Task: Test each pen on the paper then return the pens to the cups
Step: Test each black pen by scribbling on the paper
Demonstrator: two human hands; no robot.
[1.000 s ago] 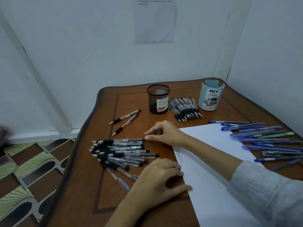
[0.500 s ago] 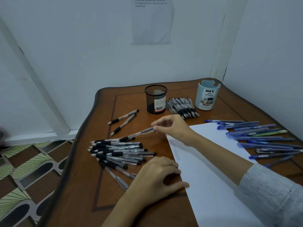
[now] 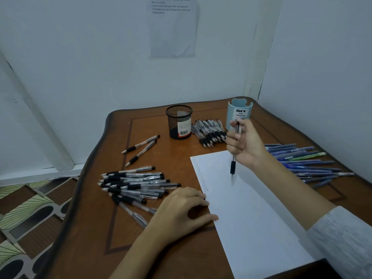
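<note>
My right hand (image 3: 244, 144) grips a clear pen with a black grip (image 3: 233, 167) almost upright, tip down, just above the white paper (image 3: 251, 214). My left hand (image 3: 181, 212) rests on the table with its fingertips and thumb on the paper's left edge. A column of small test marks (image 3: 202, 176) runs down that edge. A pile of black-grip pens (image 3: 134, 184) lies left of the paper. The black mesh cup (image 3: 178, 124) and the light blue cup (image 3: 239, 115) stand at the back.
Two black-grip pens (image 3: 141, 150) lie apart at the left, a row of them (image 3: 209, 133) between the cups. Several blue pens and a green one (image 3: 302, 162) lie right of the paper. Walls close in behind and to the right; the table edge (image 3: 80, 188) drops to patterned floor.
My right hand picked a pen from the pile, lifted it and carried it right over the paper, turning it tip down. My left hand stayed on the paper's edge.
</note>
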